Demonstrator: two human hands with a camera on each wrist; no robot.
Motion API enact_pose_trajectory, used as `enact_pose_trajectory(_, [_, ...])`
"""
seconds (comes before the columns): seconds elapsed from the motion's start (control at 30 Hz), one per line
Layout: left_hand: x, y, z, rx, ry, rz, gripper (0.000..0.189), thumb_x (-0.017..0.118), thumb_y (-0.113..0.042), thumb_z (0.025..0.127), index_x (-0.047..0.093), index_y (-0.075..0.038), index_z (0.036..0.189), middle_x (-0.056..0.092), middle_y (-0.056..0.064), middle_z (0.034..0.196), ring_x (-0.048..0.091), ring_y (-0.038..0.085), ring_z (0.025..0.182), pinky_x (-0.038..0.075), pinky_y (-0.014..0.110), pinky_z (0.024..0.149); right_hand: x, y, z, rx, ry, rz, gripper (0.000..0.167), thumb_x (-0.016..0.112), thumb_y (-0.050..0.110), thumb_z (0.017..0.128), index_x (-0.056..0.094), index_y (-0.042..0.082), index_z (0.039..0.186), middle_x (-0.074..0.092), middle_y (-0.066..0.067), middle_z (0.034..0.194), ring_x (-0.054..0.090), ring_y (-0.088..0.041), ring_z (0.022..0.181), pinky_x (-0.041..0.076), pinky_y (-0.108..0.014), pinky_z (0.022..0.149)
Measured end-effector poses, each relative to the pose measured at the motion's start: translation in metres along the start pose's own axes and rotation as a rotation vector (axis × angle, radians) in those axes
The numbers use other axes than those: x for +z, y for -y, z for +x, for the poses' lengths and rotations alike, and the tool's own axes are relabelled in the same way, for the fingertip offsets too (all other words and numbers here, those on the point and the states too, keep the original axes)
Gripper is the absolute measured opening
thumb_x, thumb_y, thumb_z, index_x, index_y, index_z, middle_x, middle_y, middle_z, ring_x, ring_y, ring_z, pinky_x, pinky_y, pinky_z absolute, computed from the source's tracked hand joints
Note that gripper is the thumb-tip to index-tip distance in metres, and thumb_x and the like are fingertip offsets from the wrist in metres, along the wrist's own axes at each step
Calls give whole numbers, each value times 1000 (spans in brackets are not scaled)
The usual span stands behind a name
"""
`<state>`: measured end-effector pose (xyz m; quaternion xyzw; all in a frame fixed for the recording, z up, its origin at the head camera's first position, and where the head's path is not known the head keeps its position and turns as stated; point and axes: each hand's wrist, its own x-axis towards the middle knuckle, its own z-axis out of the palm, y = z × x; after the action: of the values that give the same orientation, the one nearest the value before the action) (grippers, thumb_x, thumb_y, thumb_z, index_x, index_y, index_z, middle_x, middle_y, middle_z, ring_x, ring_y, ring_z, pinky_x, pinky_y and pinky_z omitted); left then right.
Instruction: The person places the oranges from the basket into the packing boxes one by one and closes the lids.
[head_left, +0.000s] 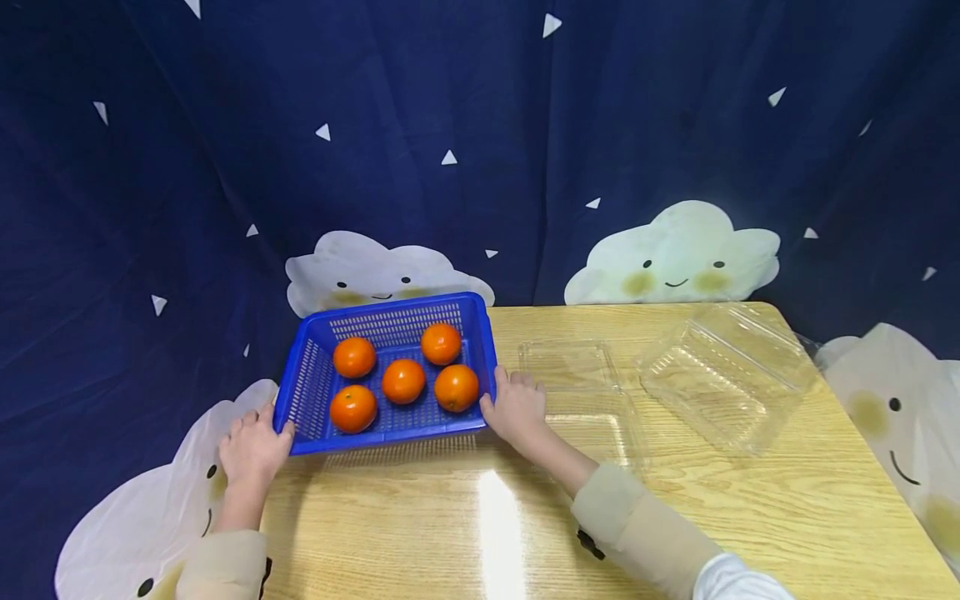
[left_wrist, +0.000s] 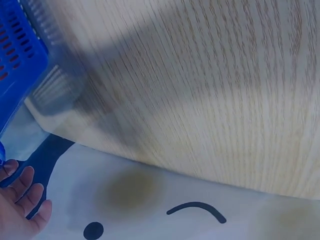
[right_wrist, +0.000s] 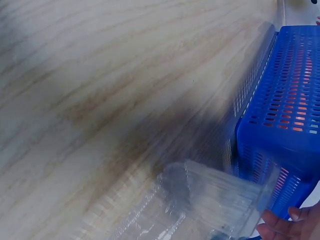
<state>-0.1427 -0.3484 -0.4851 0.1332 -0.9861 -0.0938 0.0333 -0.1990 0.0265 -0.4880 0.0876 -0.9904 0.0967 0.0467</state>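
Note:
A blue plastic basket [head_left: 386, 437] with slotted walls holds several oranges [head_left: 403, 382] on its bottom. My left hand [head_left: 253, 446] grips its near left corner, thumb over the rim and fingers outside. At the right end my right hand [head_left: 517, 408] holds the rim, the thumb toward the basket. In the left wrist view, the left fingers [left_wrist: 25, 192] are curled beside the basket's corner [left_wrist: 20, 65]. The right wrist view shows the right fingertips [right_wrist: 280, 225] at the basket wall [right_wrist: 280, 130], close to a clear plastic container [right_wrist: 215, 195].
Clear, open plastic clamshell boxes lie to the right: one box [head_left: 618, 429] partly behind my right forearm, another box [head_left: 720, 383] near the right edge of the wooden table [head_left: 390, 533]. A dark blue curtain [head_left: 495, 100] with cloud prints hangs behind the table and at its sides.

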Motion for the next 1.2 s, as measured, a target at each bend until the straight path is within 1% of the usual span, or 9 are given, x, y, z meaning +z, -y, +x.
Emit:
enact_pose_trajectory(0.1, [0,2,2,19,1,8,54,46,-33,89,40,4,128,43,32,117,37,48,106,30,61,83,0,1,-5,-6,-22,11,46,50,43,84,51,10,116,61,-15,95,55,-33,96,43,-46,78])
enact_pose_trajectory(0.23, [0,5,4,42,3,11,53,46,-33,89,39,4,127,43,32,118,37,48,106,29,61,83,1,1,-13,-15,-73,43,41,52,41,83,52,9,109,60,-14,85,56,-32,85,43,-45,72])
enact_pose_trajectory(0.33, [-1,6,4,55,7,17,53,45,-33,89,40,5,127,42,32,118,37,48,106,30,60,82,2,1,-19,-19,-106,67,39,54,40,81,53,9,105,59,-14,81,57,-31,80,43,-44,68])
enact_pose_trajectory(0.4, [-1,7,4,61,10,21,54,45,-33,89,40,5,127,43,32,118,37,48,106,30,60,82,2,2,-21,-19,-114,77,38,55,39,81,52,9,104,60,-14,81,56,-32,79,42,-44,67])
enact_pose_trajectory(0.57, [-1,8,4,67,15,16,53,45,-33,89,40,4,127,43,32,118,37,48,105,31,60,82,-1,4,-27,-7,-84,74,39,53,41,83,52,9,106,61,-15,82,57,-32,78,43,-44,68])
enact_pose_trajectory(0.8, [-1,9,6,79,8,13,52,45,-32,89,40,4,126,43,31,118,37,47,105,31,60,81,-2,5,-32,6,-42,59,40,53,42,84,50,10,106,60,-13,81,57,-30,77,44,-42,64])
enact_pose_trajectory(1.03, [-1,10,4,80,10,-1,51,46,-32,89,41,3,126,44,30,117,38,47,104,32,59,80,-2,7,-36,6,-81,72,38,56,41,82,49,8,102,58,-13,76,57,-29,72,43,-41,61])
enact_pose_trajectory(1.2, [0,10,3,77,-7,-14,50,47,-31,89,42,3,125,45,31,116,39,47,103,32,59,80,-2,7,-38,13,-80,82,38,56,40,82,49,8,101,56,-11,73,55,-29,67,42,-40,59])
